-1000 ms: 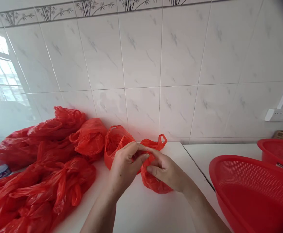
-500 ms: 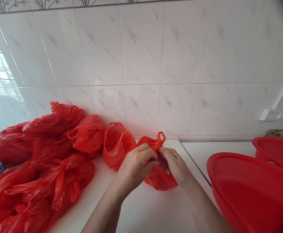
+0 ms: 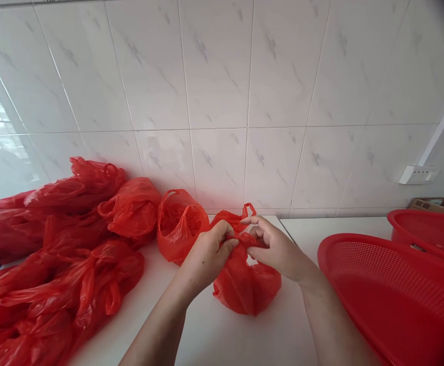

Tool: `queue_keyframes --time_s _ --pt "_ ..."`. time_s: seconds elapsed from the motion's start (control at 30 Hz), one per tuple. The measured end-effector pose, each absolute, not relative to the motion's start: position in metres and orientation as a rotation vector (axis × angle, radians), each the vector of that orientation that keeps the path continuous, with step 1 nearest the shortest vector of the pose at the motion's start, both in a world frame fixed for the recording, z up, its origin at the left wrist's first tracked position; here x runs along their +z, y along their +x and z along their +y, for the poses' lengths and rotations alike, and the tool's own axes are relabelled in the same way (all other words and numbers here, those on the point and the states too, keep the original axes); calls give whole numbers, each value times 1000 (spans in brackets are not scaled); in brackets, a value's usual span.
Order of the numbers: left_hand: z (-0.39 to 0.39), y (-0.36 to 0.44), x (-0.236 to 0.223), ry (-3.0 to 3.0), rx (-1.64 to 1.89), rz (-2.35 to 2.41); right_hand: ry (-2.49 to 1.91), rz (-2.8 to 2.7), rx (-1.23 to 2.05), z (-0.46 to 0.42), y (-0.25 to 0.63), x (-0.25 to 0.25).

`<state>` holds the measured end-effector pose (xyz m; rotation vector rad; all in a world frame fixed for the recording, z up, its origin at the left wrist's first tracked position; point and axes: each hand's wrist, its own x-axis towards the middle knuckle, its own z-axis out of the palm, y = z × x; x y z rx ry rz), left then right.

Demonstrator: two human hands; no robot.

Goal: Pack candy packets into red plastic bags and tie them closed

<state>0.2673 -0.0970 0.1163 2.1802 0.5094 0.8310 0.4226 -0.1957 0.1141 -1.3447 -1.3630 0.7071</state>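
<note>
A red plastic bag point(image 3: 247, 287) with a full, rounded bottom sits on the white tabletop in front of me. My left hand point(image 3: 213, 249) pinches its gathered top between thumb and fingers. From the other side my right hand point(image 3: 273, 244) curls its fingers round the bag's neck, the thumb against the plastic; its fingertips are partly hidden. One loop handle pokes up behind my right fingers. Just left of my left hand stands another red plastic bag point(image 3: 179, 239), its handle loop upright and its mouth open. What the bags hold is hidden.
Several red plastic bags point(image 3: 69, 284) lie heaped on the left, some knotted. On the right are a red perforated basket point(image 3: 382, 295) and a second red basket point(image 3: 431, 229) behind it. A tiled wall point(image 3: 222, 101) with a socket point(image 3: 418, 175) closes off the back.
The bag's body has come forward and shows more below my hands. My right hand has turned, its fingers now curled over the bag's neck. The view has shifted slightly right and down.
</note>
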Motion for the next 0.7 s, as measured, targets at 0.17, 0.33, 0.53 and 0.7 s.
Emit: queue_keyframes --time_s 0.17,0.33,0.53,0.7 --pt "-99 267 117 2265 788 537 -1638 -1233 461 -189 420 117" --pt "-98 267 117 2322 784 564 -1359 -1279 698 -191 427 116" --pt "-101 263 122 2537 888 488 -1182 -1054 741 -174 445 95" --pt "-116 255 125 2697 616 376 -1593 -794 424 -145 480 45"
